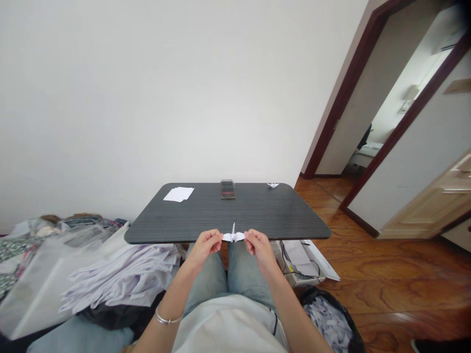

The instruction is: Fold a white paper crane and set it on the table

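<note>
My left hand (pixel 206 245) and my right hand (pixel 257 243) each pinch one wing tip of a small white folded paper crane (pixel 233 236). I hold it stretched between them just over the near edge of the dark grey table (pixel 228 213), above my knees. Both hands are closed in a pinch. A silver bracelet sits on my left wrist.
On the table's far side lie a stack of white paper sheets (pixel 178 194), a dark phone (pixel 227 189) and another small paper crane (pixel 273 185). Clothes and plastic bags (pixel 91 274) pile at left. A box of papers (pixel 301 260) and a black bin bag (pixel 331 321) sit at right on the wooden floor.
</note>
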The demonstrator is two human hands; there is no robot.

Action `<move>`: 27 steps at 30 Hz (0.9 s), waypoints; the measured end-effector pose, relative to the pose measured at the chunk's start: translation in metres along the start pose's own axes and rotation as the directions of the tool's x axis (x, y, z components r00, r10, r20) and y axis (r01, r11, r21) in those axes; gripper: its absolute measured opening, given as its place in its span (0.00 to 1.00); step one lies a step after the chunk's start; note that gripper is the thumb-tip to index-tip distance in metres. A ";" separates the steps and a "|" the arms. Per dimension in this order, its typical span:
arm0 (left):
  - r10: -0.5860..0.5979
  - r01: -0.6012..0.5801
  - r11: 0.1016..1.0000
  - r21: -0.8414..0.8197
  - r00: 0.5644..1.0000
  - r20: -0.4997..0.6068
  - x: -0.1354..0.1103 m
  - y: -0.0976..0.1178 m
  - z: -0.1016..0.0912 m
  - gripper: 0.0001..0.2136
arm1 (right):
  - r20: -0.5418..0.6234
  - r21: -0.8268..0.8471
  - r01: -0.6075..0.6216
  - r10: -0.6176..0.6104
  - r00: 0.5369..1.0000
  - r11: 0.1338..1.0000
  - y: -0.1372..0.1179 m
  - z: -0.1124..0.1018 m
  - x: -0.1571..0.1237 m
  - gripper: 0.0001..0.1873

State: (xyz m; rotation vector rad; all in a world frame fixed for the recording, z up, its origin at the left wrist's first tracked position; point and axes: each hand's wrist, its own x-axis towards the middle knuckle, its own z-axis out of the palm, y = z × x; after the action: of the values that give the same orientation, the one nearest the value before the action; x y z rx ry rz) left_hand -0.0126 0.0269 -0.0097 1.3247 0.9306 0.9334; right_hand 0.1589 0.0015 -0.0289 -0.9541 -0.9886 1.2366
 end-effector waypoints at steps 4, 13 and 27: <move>-0.062 0.064 0.994 -0.086 0.998 0.033 0.002 -0.004 0.000 0.15 | 0.016 0.053 -0.044 0.043 0.999 0.998 0.002 0.000 0.002 0.16; -0.147 0.168 0.928 -0.334 0.985 0.088 0.009 -0.016 0.002 0.13 | -0.010 0.175 -0.052 0.054 0.998 0.983 0.006 -0.001 0.007 0.15; -0.199 0.206 0.883 -0.421 0.978 0.061 0.016 -0.024 -0.001 0.15 | -0.054 0.116 -0.040 0.047 0.997 0.992 0.011 -0.009 0.017 0.16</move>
State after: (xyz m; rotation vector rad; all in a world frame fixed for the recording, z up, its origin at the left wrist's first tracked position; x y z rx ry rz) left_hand -0.0078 0.0414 -0.0345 0.8434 0.7785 0.8982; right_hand 0.1654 0.0186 -0.0405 -0.9199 -0.8475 1.2821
